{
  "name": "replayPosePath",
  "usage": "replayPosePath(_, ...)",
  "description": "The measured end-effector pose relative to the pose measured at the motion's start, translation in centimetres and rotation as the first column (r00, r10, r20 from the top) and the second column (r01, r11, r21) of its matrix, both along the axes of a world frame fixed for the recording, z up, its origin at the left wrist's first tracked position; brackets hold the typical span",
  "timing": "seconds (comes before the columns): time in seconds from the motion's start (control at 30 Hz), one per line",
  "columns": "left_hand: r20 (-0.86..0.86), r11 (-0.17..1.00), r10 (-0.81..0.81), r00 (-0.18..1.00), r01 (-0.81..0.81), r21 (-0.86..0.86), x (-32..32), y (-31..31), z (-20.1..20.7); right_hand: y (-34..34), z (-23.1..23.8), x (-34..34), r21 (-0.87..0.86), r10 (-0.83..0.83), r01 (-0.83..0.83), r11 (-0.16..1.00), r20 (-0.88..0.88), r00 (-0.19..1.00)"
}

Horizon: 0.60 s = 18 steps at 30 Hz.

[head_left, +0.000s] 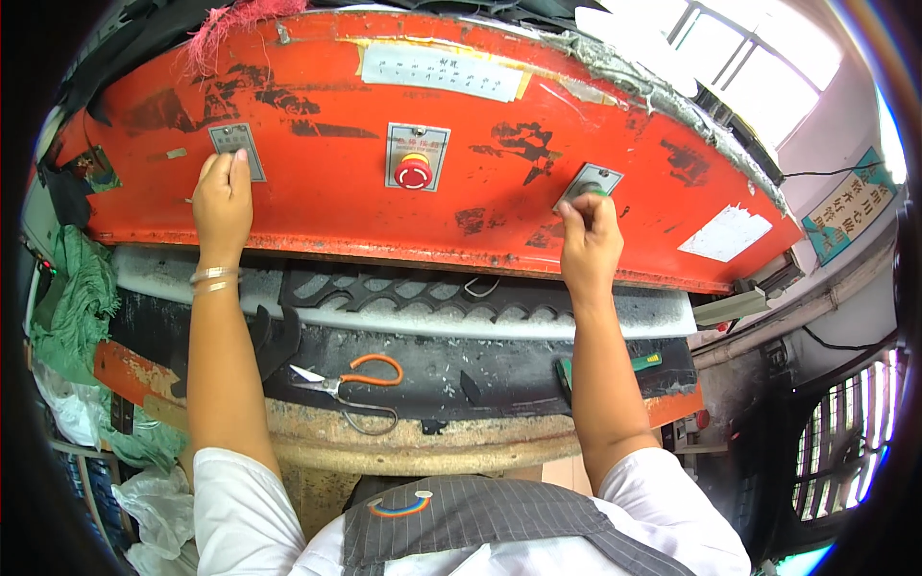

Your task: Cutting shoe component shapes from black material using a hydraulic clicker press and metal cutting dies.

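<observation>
My left hand (224, 204) is closed, its fingertips resting on a small metal control plate (252, 165) at the left of a red machine panel (327, 182). Whatever sits under those fingertips is hidden. At the panel's right, my right hand (591, 245) is closed around a dark, green-edged push button (593, 189) on a second metal plate (602, 174). Between the hands, a red emergency stop button (413, 173) stands out from its own plate, untouched. Below the panel, a dark cut-out sheet (413, 294) with scalloped gaps lies on a white board (384, 322).
Orange-handled scissors (351, 382) lie partly open on the black bench (461, 350). A green-handled tool (565, 376) lies by my right forearm. Green cloth (72, 298) and clear plastic bags (158, 504) hang at the left. Pink fibre strands (230, 34) top the panel.
</observation>
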<state>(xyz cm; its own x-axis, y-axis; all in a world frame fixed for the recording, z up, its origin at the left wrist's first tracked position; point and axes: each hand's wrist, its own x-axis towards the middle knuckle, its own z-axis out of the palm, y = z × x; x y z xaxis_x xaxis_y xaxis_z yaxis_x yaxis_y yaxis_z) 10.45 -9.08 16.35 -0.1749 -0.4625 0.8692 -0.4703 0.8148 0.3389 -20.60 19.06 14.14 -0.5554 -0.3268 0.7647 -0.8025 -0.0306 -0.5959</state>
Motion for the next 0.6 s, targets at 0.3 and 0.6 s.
replayPosePath(0.3, 0.365, 0.621, -0.752, 0.549, 0.405, 0.671, 0.6, 25.6, -11.1, 13.5, -7.8, 12.4, 0.805, 0.421, -0.391, 0.446, 0.197, 0.886)
replayPosePath(0.6, 0.526, 0.825, -0.545, 0.653, 0.303, 0.478, -0.6, 30.4, -12.6, 16.1, -11.1, 13.2, 0.821, 0.264, -0.083, 0.565, -0.085, 0.961)
